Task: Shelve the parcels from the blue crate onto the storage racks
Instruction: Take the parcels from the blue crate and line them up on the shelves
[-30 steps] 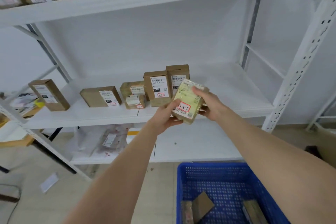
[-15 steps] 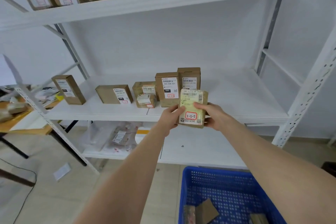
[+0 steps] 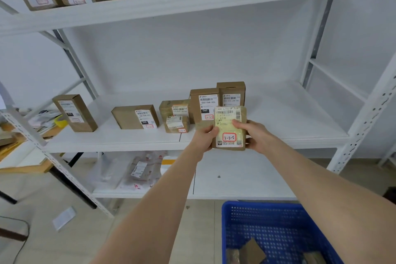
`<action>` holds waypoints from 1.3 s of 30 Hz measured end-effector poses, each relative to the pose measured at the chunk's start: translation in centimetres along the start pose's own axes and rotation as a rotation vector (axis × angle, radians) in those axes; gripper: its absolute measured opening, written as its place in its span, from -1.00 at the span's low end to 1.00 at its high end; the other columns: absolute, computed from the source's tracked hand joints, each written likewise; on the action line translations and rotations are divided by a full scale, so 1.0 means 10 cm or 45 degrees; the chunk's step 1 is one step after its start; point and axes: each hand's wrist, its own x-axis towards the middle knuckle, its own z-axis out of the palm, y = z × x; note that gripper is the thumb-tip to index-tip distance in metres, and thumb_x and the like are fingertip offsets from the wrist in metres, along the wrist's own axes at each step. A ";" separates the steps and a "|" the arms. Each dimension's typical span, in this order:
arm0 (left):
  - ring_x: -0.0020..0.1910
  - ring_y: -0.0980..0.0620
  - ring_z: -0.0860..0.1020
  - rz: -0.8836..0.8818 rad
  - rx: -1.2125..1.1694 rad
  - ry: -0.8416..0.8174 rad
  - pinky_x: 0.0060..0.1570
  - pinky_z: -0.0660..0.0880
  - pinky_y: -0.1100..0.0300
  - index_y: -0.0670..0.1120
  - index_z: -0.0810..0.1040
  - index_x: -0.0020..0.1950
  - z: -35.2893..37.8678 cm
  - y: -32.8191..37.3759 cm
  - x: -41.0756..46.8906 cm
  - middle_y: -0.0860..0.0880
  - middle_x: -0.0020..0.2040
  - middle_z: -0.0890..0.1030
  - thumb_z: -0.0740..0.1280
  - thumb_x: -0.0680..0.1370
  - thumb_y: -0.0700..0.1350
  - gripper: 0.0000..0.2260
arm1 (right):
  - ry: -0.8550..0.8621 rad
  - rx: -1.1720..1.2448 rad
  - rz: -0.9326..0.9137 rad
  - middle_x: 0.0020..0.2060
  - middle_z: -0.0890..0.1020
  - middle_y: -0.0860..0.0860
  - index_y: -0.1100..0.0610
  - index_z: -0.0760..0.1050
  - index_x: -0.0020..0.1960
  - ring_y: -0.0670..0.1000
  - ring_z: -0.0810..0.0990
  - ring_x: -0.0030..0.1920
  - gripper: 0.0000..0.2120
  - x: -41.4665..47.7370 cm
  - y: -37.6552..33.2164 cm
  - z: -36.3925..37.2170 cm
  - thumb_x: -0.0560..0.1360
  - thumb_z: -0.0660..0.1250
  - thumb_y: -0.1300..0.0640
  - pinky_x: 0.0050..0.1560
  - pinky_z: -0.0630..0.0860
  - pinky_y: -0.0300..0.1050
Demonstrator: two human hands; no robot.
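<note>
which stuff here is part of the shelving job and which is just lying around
Job: held parcel, left hand and right hand gripping it, blue crate, middle shelf, shelved boxes.
Lying about: paper slip on floor, yellow roll, wooden table at left.

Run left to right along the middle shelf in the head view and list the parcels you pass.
Lone brown cardboard box at the far left → low brown cardboard box with a white label → tall brown cardboard box marked 060 → yellowish taped parcel marked 3-3-5, held by the left hand and right hand. Overlapping boxes are left out.
</note>
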 end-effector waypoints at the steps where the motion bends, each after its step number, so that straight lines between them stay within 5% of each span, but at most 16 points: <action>1: 0.05 -0.02 0.57 -0.006 0.005 -0.019 0.12 0.52 0.12 -0.12 0.49 0.29 -0.09 -0.01 0.04 -0.08 0.10 0.61 0.18 0.64 -0.10 -0.74 | 0.018 0.001 -0.003 -0.03 0.70 0.08 0.11 0.53 0.17 0.14 0.68 -0.01 -0.59 0.04 0.02 0.08 0.37 0.52 0.09 0.10 0.57 0.14; 6: 0.12 -0.05 0.58 -0.046 0.038 -0.093 0.17 0.52 0.07 -0.11 0.48 0.31 -0.70 -0.10 0.27 -0.09 0.17 0.61 0.18 0.63 -0.08 -0.72 | 0.089 -0.020 0.018 0.00 0.69 0.06 0.09 0.53 0.18 0.13 0.66 0.02 -0.57 0.23 0.11 0.62 0.36 0.52 0.08 0.14 0.55 0.16; 16: -0.02 -0.01 0.61 -0.071 0.047 -0.226 0.14 0.53 0.08 -0.09 0.48 0.32 -1.43 -0.11 0.61 -0.02 -0.01 0.64 0.23 0.62 -0.08 -0.72 | 0.197 0.065 0.030 -0.01 0.68 0.08 0.11 0.52 0.19 0.12 0.65 -0.01 -0.60 0.44 0.22 1.27 0.39 0.50 0.09 0.00 0.58 0.05; 22: -0.10 0.04 0.63 -0.035 0.051 -0.197 -0.04 0.56 0.18 -0.09 0.51 0.31 -1.57 -0.06 0.68 -0.04 0.02 0.66 0.29 0.58 -0.07 -0.69 | 0.183 0.090 0.039 -0.03 0.69 0.07 0.09 0.53 0.17 0.11 0.65 -0.01 -0.62 0.51 0.20 1.35 0.40 0.49 0.03 -0.05 0.58 0.02; 30: 0.07 -0.07 0.63 -0.034 0.045 -0.187 0.09 0.56 0.09 -0.09 0.53 0.30 -1.55 0.08 0.72 -0.08 0.11 0.65 0.31 0.57 -0.12 -0.70 | 0.134 0.123 0.009 -0.02 0.68 0.05 0.07 0.52 0.19 0.08 0.65 -0.02 -0.64 0.52 0.12 1.30 0.43 0.47 0.06 -0.12 0.58 -0.04; 39: 0.10 -0.07 0.61 -0.002 0.112 -0.150 0.06 0.56 0.12 -0.11 0.53 0.28 -1.37 0.12 0.74 -0.10 0.12 0.65 0.27 0.58 -0.23 -0.72 | 0.122 0.128 -0.033 0.03 0.67 0.03 0.05 0.45 0.31 0.08 0.64 0.02 -0.53 0.59 0.09 1.14 0.43 0.46 0.15 0.06 0.56 0.05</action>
